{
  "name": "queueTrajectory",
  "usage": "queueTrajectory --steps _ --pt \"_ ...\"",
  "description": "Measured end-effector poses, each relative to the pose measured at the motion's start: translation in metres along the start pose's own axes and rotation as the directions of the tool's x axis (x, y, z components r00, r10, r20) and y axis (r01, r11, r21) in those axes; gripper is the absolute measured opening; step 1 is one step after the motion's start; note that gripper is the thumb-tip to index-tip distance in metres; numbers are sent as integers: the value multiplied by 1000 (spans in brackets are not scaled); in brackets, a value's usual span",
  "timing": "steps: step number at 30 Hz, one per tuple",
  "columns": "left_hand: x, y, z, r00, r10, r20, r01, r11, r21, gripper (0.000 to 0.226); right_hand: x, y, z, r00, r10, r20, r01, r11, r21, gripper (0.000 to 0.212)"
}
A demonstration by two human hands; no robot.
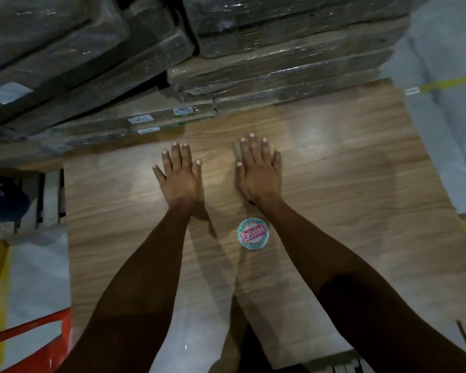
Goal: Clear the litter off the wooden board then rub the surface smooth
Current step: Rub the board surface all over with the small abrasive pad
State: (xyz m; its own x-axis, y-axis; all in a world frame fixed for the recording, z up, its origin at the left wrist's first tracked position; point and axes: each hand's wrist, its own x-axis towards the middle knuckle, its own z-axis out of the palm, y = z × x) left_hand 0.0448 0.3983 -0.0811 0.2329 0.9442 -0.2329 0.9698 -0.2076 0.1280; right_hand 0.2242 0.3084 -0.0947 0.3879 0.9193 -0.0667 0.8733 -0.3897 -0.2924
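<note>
Both hands, left (178, 175) and right (259, 170), lie spread flat on the wooden board (361, 184). A small brownish piece (236, 151), perhaps sandpaper, sits under the right fingers. A round sticker (253, 233) lies nearer the near edge.

One wooden board (334, 200) fills the middle. Two hands lie flat on it: the left hand (179, 176) and the right hand (258, 170). One round sticker (253, 233) sits at 6 o'clock from the right hand. Three white labels (183, 111) show on the wrapped packs at 12 o'clock.

Wooden board (334, 184): brown grain laminate, lying flat, surface glossy. Round sticker (253, 233) with pink "Patelsa" band stuck flat near board centre.
</note>
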Motion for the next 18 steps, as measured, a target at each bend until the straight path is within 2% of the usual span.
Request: queueTrajectory --steps 2,4,9,11,14,18 --pt "-7 4 2 1000 -23 5 23 999 -23 60 -6 6 -1 993 115 -3 -115 993 16 64" --pt "-18 6 8 1000 -23 -6 23 999 -39 60 -18 2 1 989 148 -8 -148 989 15 64" --pt "-49 6 23 1000 9 -18 -9 1000 -29 61 -62 -14 9 993 -96 69 99 994 -50 64" --pt "-66 2 29 997 65 -33 -67 997 -43 61 -68 -5 4 991 -109 77 113 992 -49 65" --pt "-97 -10 36 987 123 -100 -130 989 -65 61 -77 14 -3 998 41 41 -39 998 -47 65" --pt "-132 -20 43 989 132 -60 -133 991 -21 61 -93 6 -2 978 208 33 -208 978 2 65"
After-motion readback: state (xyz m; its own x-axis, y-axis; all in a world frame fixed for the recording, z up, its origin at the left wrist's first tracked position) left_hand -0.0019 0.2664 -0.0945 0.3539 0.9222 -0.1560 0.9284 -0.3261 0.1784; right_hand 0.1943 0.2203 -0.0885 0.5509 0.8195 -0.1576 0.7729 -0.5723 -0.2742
